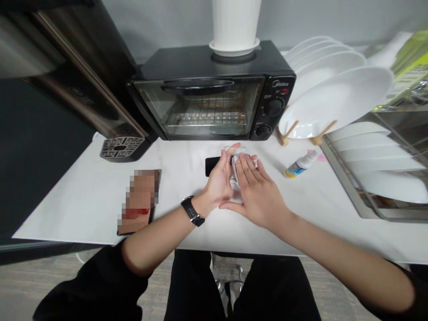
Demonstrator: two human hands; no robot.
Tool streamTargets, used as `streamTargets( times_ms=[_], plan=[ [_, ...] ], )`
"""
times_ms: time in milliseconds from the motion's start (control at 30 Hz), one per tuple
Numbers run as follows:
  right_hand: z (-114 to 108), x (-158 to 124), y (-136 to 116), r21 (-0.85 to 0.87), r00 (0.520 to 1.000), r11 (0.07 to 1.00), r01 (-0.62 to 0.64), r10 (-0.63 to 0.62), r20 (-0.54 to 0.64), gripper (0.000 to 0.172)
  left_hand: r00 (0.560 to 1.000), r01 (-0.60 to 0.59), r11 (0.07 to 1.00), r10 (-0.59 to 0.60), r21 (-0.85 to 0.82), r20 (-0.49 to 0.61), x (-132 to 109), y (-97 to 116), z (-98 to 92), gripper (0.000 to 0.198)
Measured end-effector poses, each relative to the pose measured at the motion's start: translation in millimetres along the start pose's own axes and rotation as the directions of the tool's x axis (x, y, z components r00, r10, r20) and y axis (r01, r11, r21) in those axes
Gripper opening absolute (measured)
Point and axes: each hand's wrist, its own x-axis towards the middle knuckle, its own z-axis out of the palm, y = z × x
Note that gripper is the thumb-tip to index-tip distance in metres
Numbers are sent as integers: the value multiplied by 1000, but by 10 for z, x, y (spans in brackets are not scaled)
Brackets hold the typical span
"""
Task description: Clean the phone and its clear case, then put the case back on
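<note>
A crumpled white cloth (234,180) is pressed between my two hands over the counter. My left hand (218,180), with a black watch on its wrist, supports the cloth from the left, fingers pointing away from me. The fingers of my right hand (259,191) lie over it from the right, thumb apart. A thin, clear, curved edge shows by my left fingertips; I cannot make out what it belongs to. Behind my left hand lies a flat black object (210,165), partly covered. A small white spray bottle (298,165) with a blue and yellow label stands to the right.
A black toaster oven (207,107) stands at the back with a white pot (236,22) on top. White plates (334,98) stand in a wooden rack, near a metal dish rack (354,191). A tablet-like device (138,200) lies left, below a dispenser's drip tray (122,148).
</note>
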Motion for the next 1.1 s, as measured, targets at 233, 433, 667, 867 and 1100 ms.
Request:
streamTargets(
  times_ms=[233,433,667,867,1100],
  plan=[
    [22,100,-65,160,992,979,-123,121,24,126,998,47,998,-45,-40,48,10,-103,66,52],
    [53,60,-86,239,999,971,28,-31,7,130,990,96,995,-92,-31,105,-69,-51,62,64],
    [-47,-402,-247,107,983,978,181,-184,22,139,995,40,999,-40,6,88,-25,-9,-82,68],
    [-186,-664,-396,-123,993,987,102,-94,65,124,995,15,999,-19,40,100,-1,-24,-94,70],
    [-86,-378,-304,-178,999,983,-41,45,18,133,988,42,995,-55,91,146,1,-47,-87,71]
  ],
)
